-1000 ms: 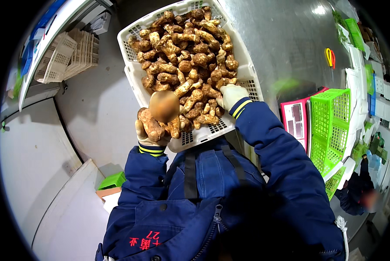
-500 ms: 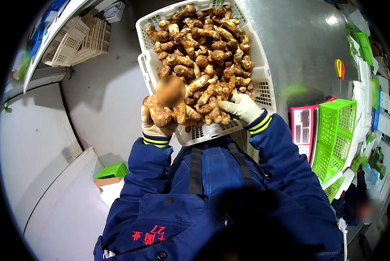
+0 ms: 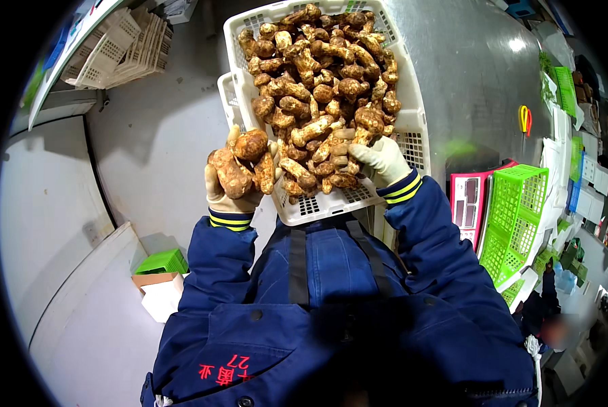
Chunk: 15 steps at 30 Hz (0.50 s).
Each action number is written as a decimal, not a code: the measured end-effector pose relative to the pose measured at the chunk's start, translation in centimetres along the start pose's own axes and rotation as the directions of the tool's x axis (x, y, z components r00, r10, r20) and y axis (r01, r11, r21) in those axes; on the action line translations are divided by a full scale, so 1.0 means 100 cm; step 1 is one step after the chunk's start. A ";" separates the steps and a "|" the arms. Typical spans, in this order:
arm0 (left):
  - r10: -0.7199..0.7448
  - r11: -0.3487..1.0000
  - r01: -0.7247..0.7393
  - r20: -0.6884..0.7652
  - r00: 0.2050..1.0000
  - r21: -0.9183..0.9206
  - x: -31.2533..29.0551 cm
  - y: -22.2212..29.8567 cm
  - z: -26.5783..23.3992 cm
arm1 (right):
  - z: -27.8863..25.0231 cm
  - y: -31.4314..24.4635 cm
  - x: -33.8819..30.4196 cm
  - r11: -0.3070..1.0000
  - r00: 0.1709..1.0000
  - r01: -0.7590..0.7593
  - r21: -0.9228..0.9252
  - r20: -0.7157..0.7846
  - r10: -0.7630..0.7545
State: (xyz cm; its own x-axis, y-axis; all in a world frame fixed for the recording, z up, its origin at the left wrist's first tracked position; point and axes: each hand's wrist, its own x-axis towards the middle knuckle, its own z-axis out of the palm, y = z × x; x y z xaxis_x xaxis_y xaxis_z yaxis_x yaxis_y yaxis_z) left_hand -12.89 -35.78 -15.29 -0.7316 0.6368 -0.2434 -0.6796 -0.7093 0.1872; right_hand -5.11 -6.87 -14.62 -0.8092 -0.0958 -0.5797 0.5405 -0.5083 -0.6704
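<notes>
A white perforated plastic basket (image 3: 407, 88) is heaped with thick-stemmed brown mushrooms (image 3: 328, 64). Off its near left corner, my left hand (image 3: 239, 202), in a cream glove, is closed around several mushrooms (image 3: 231, 178); one has a large rounded cap. At the basket's near right side my right hand (image 3: 389, 164), gloved alike, is closed on a mushroom (image 3: 368, 127) whose brown cap points away from me. Its fingers reach in among the other mushrooms and are partly hidden by the stem.
The basket rests by a steel table (image 3: 470, 68) bearing red-handled scissors (image 3: 525, 121). Right of me are a red-and-white scale (image 3: 468, 203) and green baskets (image 3: 514, 210). Stacked white baskets (image 3: 131, 51) stand far left; a green crate (image 3: 163, 262) sits low left. Another person (image 3: 544, 305) is at lower right.
My left hand has drawn left, away from the basket, with its mushrooms. My right hand has shifted slightly and now grips a mushroom standing cap-outward. The view has moved a little.
</notes>
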 end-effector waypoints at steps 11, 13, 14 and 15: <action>-0.138 0.981 0.138 -0.006 0.990 0.139 0.027 -0.020 0.011 | -0.021 0.042 -0.073 0.980 0.972 0.127 0.153 -0.216 -0.093; -0.146 0.950 0.147 -0.027 0.989 0.275 0.031 -0.027 0.016 | -0.020 0.058 -0.109 0.983 0.961 0.094 0.159 -0.273 -0.047; -0.183 0.961 0.178 0.004 0.983 0.210 0.033 -0.031 0.016 | -0.026 0.080 -0.125 0.979 0.956 0.064 0.192 -0.294 -0.005; -0.215 0.966 0.208 0.035 0.976 0.153 0.038 -0.033 0.016 | -0.030 0.102 -0.139 0.949 0.940 0.044 0.313 -0.336 0.067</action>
State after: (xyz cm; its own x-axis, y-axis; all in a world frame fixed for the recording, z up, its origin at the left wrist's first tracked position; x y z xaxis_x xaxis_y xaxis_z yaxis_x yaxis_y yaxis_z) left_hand -13.47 -30.53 -15.30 -0.5694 0.7847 -0.2449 -0.8169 -0.5068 0.2754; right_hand 12.41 -8.15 -14.81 -0.6466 0.1632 -0.7452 0.4047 -0.7547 -0.5164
